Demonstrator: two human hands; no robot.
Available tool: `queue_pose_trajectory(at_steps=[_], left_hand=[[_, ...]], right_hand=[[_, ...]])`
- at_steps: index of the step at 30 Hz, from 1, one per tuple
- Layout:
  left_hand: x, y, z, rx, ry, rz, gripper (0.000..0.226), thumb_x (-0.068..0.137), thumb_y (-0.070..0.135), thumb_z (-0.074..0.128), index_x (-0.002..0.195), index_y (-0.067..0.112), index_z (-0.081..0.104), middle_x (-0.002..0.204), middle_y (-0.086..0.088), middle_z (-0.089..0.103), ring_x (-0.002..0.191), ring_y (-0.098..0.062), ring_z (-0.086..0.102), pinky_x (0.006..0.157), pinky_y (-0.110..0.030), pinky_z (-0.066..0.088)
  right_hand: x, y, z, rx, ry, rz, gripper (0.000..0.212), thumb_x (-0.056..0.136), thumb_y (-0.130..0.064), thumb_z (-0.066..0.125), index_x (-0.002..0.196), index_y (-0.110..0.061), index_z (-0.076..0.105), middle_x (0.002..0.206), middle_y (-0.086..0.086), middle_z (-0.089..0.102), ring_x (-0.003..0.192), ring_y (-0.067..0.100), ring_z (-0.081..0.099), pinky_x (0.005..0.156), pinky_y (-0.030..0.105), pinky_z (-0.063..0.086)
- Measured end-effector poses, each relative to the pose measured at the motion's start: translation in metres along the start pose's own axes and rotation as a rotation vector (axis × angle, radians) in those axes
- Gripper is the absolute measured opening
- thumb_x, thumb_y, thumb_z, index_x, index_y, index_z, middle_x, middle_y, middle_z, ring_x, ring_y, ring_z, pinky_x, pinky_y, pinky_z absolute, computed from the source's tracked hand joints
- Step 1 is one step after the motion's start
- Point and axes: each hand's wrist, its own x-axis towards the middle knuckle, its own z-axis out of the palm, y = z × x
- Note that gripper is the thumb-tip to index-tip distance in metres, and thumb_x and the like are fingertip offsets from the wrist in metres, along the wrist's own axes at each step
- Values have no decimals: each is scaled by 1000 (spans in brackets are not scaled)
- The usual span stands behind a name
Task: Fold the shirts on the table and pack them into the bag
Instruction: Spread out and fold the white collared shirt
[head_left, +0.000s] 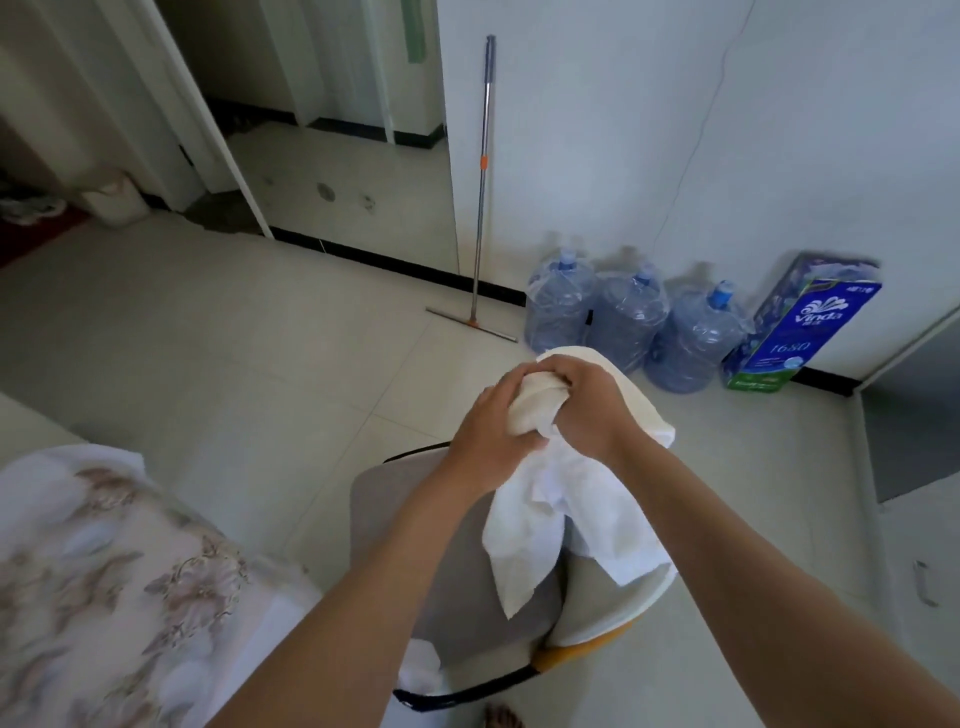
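Note:
Both my hands hold up a bunched white shirt in front of me, over the floor. My left hand grips the gathered cream-white top of it from the left. My right hand is curled round the same bunch from the right. The rest of the shirt hangs loose below my hands, down over an open grey bag with a black rim that stands on the floor. A bit of white fabric shows at the bag's near edge. The table, under a floral cloth, is at the lower left.
Three large blue water jugs stand against the white wall, next to a blue pack of tissue. A floor squeegee leans on the wall. A bare foot shows at the bottom edge. Pale tiled floor spreads to the left.

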Motion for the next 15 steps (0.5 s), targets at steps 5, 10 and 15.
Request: queue_pose_trajectory(at_steps=[5, 10, 15], left_hand=[[-39, -9, -97, -87, 271, -73, 52, 77, -8, 39, 89, 28, 73, 91, 10, 69, 87, -9, 64, 71, -16, 48], [-107, -9, -173, 5, 367, 107, 55, 64, -13, 31, 74, 26, 68, 92, 2, 62, 85, -8, 56, 70, -10, 40], [-212, -30, -283, 61, 673, 130, 59, 59, -19, 31, 75, 26, 66, 97, 2, 61, 90, -7, 56, 73, -12, 38]], right_hand=[[-16, -21, 43, -237, -302, -38, 109, 54, -55, 83, 146, -46, 26, 156, -8, 28, 144, 14, 25, 117, 43, 28], [-27, -73, 130, -260, -90, -79, 65, 72, -48, 76, 126, -40, 42, 120, -9, 58, 106, 18, 58, 88, 38, 46], [-50, -205, 192, -327, 29, -332, 37, 88, -10, 50, 117, -29, 60, 97, -3, 68, 86, 27, 63, 64, 32, 41]])
